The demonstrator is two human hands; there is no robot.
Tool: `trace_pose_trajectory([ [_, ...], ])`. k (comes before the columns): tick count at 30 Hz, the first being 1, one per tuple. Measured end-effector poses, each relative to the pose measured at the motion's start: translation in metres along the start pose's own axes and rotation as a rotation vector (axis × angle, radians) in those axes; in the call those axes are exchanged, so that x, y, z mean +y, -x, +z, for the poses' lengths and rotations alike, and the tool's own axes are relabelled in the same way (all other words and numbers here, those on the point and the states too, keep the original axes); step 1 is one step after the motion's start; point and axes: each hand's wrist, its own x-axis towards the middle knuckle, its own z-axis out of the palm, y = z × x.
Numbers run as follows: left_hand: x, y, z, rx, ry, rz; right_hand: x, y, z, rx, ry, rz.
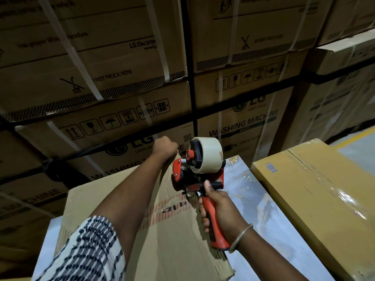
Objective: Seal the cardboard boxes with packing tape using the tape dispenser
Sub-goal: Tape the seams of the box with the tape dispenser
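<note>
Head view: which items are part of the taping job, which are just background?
In the job:
- tape dispenser, gripped by the right hand
- cardboard box under it
- left hand, curled at the box's far edge

Just around:
- stacked washing machine cartons
- film-wrapped box on the right
- table

1. Our left hand [164, 147] curls over the far edge of the cardboard box [113, 201], hiding its fingertips.
2. Our left forearm covers the box's centre seam.
3. The stacked washing machine cartons [125, 116] run past the frame edges, their small print blurred.
</note>
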Motion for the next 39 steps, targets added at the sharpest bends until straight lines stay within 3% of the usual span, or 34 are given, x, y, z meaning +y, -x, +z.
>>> trace_pose_trajectory([
  [4,-0.015,0.006,0.004,-0.024,-0.089,0.053,-0.001,-0.002,-0.002,-0.019,-0.024,0.025],
  [8,-0.027,0.016,0.005,0.075,-0.085,0.108,-0.002,-0.001,-0.002,-0.015,-0.001,0.02],
  [11,-0.037,0.026,0.006,0.183,-0.026,0.286,-0.004,-0.001,-0.001,-0.006,0.027,0.013],
  [14,-0.047,0.034,0.006,0.166,-0.057,0.452,-0.006,0.0,0.001,0.004,0.034,0.034],
  [23,-0.044,0.04,0.003,0.163,-0.129,0.392,-0.022,0.01,0.008,0.04,0.15,0.104],
  [34,-0.045,0.044,0.003,0.164,-0.184,0.403,0.0,0.073,-0.016,0.043,0.23,0.056],
  [36,-0.047,0.044,0.005,0.218,-0.191,0.524,0.003,0.08,-0.016,0.044,0.224,0.03],
  [39,-0.052,0.049,0.002,0.232,-0.145,0.926,0.003,0.082,-0.012,0.043,0.224,0.012],
])
